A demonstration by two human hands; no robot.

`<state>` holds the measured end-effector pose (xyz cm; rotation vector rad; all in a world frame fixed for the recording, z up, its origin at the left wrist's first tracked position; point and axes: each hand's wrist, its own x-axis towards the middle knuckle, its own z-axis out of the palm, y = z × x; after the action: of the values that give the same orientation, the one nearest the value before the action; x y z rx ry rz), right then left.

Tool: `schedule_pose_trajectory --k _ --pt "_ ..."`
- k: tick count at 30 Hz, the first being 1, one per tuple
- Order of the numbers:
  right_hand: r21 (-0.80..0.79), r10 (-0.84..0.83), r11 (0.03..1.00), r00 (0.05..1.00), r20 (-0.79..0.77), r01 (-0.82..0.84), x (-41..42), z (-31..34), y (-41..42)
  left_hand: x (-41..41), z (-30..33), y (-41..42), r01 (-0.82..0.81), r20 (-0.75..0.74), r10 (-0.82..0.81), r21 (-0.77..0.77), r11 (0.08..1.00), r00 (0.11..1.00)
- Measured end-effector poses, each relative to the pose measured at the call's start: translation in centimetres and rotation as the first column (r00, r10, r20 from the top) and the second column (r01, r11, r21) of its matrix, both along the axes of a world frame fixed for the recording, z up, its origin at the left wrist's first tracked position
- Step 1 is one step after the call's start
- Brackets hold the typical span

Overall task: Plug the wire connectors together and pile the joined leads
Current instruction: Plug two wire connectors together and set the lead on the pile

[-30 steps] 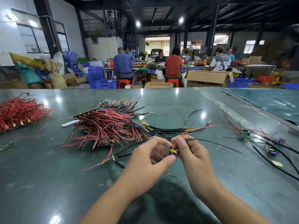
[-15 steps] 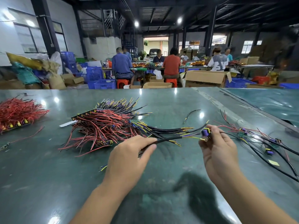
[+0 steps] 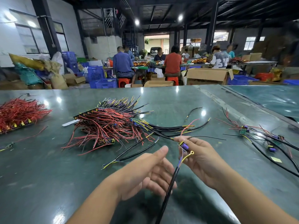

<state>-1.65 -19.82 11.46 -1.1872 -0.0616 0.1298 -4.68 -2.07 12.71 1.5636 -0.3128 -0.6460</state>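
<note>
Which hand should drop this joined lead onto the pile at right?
Right. The right hand already pinches the purple connector and is nearer the joined leads; the left hand is open.

Purple connector (image 3: 185, 146) pinched up off the table, black lead (image 3: 168, 189) dangling down from it. Big red-black wire pile (image 3: 106, 125) sits behind, joined leads (image 3: 265, 141) off right.

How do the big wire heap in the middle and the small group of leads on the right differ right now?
The middle heap is dense, mostly red wires with black leads fanning out of it; the right group is a few loose leads, mostly black. The heap lies ahead of the left hand; the group lies beyond the right hand. Both rest on the green table, untouched by either hand.
</note>
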Motion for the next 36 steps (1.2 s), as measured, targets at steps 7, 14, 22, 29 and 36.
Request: schedule_pose_trajectory --k 7,14,22,29,36 --pt "-0.209 0.023 0.978 0.995 0.093 -0.003 -0.7 -0.5 1.3 0.3 -1.7 -2.5 -0.23 0.022 0.236 -0.142 0.963 0.972" --pt "-0.311 0.002 0.95 0.998 0.07 0.02 -0.4 -0.9 1.4 0.9 -2.3 -2.4 -0.253 -0.034 0.257 -0.336 0.907 0.966" --pt "-0.381 0.291 0.871 0.95 -0.11 -0.31 -1.7 -0.3 2.3 2.0 -1.3 -1.1 -0.421 -0.208 0.382 -0.633 0.65 0.901" --pt "-0.505 0.362 0.813 0.931 0.05 -0.289 -1.8 -0.4 1.5 2.5 -1.5 -0.7 -0.468 -0.13 0.493 -0.586 0.662 0.86" --pt "-0.505 0.351 0.829 0.927 0.133 -0.242 -1.5 0.3 0.6 3.0 -1.6 0.1 -0.618 0.036 0.701 -0.444 0.649 0.712"
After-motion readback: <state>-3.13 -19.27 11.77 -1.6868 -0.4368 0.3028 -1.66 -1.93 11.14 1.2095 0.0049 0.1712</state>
